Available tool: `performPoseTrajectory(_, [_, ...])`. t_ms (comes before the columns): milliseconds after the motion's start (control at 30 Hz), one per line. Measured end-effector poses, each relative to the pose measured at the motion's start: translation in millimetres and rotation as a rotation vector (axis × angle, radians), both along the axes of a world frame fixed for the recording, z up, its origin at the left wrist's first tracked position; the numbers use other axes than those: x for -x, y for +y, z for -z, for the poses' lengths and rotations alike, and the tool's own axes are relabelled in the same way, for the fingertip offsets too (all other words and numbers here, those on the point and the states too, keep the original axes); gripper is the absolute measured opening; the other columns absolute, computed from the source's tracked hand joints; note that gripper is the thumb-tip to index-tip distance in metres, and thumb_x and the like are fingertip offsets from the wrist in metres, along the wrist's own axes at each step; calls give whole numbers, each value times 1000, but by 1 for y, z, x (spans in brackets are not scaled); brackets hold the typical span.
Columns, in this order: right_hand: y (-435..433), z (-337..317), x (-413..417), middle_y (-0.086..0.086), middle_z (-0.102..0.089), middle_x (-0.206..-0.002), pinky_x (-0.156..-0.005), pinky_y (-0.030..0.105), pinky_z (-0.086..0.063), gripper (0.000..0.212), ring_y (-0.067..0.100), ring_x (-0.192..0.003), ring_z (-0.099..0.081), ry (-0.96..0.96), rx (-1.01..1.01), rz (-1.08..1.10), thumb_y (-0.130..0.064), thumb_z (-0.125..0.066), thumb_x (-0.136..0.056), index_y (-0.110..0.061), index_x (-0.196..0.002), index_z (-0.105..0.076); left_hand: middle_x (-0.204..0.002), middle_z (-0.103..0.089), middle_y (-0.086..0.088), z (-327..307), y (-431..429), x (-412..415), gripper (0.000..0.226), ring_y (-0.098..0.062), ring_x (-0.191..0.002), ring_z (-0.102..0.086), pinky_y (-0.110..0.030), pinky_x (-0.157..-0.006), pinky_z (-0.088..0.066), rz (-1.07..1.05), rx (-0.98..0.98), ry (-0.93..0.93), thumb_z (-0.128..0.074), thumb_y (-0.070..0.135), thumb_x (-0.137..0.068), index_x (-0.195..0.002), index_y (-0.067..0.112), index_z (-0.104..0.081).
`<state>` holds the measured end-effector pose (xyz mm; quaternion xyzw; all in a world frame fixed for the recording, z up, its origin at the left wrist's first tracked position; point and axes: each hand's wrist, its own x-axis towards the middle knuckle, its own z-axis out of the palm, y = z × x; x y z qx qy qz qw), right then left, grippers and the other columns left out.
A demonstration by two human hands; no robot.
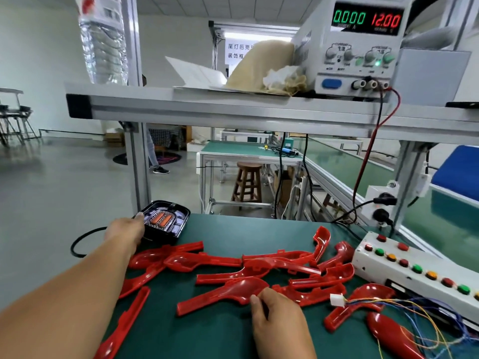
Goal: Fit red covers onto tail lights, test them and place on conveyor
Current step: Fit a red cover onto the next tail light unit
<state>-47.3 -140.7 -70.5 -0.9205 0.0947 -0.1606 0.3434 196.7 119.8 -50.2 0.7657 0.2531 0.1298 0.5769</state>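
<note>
Green bench top fills the near field, and both hands work on it under an aluminium shelf that crosses above them. Beyond the right hand and off to its right, a green conveyor runs away into the room. Up on the shelf, high over that hand, a power supply reads 0.000 and 12.00. Just right of the same hand lies a white button box with red, green and orange buttons.

Between the two hands sprawls a pile of covers, all red and overlapping. The left hand holds a black tail light by its left edge at the bench's far corner, thumb over the rim, the other fingers hidden. The right hand pinches the round end of one red cover, whose long stem points away to that hand's left. A white connector on thin coloured wires lies near its right side.
</note>
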Motion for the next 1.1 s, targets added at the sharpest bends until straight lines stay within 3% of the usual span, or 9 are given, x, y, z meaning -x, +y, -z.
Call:
performPoseTrajectory(200, [1, 0, 0, -9, -46, -74, -70, 20, -37, 25, 6, -77, -47, -7, 14, 14, -42, -46, -96, -25, -78, -48, -103, -63, -21, -1, -2, -9, 19, -37, -96, -65, -50, -93, -54, 7, 225, -3, -58, 4, -92, -106, -8, -62])
performPoseTrajectory(367, [2, -1, 1, -7, -47, -73, -70, 23, -37, 31, 8, -77, -47, 0, -4, 21, -40, -48, -96, -25, -69, -42, -100, -62, -19, -33, -5, 18, 14, -32, -89, -63, -50, -93, -53, 42, 278, -157, -53, 7, -95, -102, -1, -63])
performPoseTrajectory(533, [2, -2, 4, -5, -51, -70, -63, 18, -37, 32, 8, -72, -51, -25, -45, 22, -37, -51, -96, -24, -67, -46, -82, -59, -5, -78, -29, 81, 9, -15, -66, -54, -15, -38, -47, 118, 463, -343, -48, 9, -101, -99, 11, -57])
performPoseTrajectory(633, [2, -6, 11, -5, -54, -60, -57, 13, -39, 35, 3, -59, -50, -84, -128, 13, -33, -54, -96, -26, -62, -49, -80, -65, -2, -85, -55, 134, 19, -7, -66, -60, -19, -49, -54, 215, 600, -346, -46, 3, -100, -92, 12, -60])
performPoseTrajectory(733, [-2, -13, 18, -7, -56, -55, -59, 26, -43, 33, 2, -53, -47, -237, -362, -42, -29, -56, -96, -21, -64, -59, -83, -72, -2, -71, -89, 185, 25, -9, -71, -65, -32, -73, -56, 292, 730, -337, -45, -4, -98, -103, 8, -66])
performPoseTrajectory(800, [0, -26, 23, -8, -62, -64, -64, 32, -45, 30, 4, -62, -52, -348, -566, -96, -32, -50, -98, -20, -77, -67, -92, -73, -4, -55, -112, 213, 28, -10, -76, -68, -39, -83, -55, 323, 837, -340, -44, -6, -97, -114, 6, -63])
performPoseTrajectory(900, [5, -38, 27, -17, -72, -94, -79, 13, -47, 33, -1, -90, -64, -395, -753, -143, -39, -39, -98, -26, -96, -69, -101, -71, -4, -37, -143, 245, 36, -10, -80, -67, -32, -73, -52, 373, 936, -306, -41, -5, -99, -128, 10, -57])
performPoseTrajectory(1000, [1, -35, 25, -3, -69, -110, -101, 37, -46, 30, 20, -109, -60, -382, -836, -31, -32, -38, -103, -17, -106, -64, -107, -70, -7, -26, -159, 269, 37, -16, -93, -66, -31, -77, -51, 476, 954, -291, -42, -8, -99, -128, 12, -54])
performPoseTrajectory(1100, [-13, -40, 27, 17, -68, -98, -96, 52, -45, 33, 32, -91, -60, -451, -951, -25, -27, -38, -104, -12, -89, -62, -112, -71, -3, -19, -153, 278, 34, -19, -104, -64, -31, -83, -48, 703, 874, -254, -54, -1, -93, -118, 21, -60])
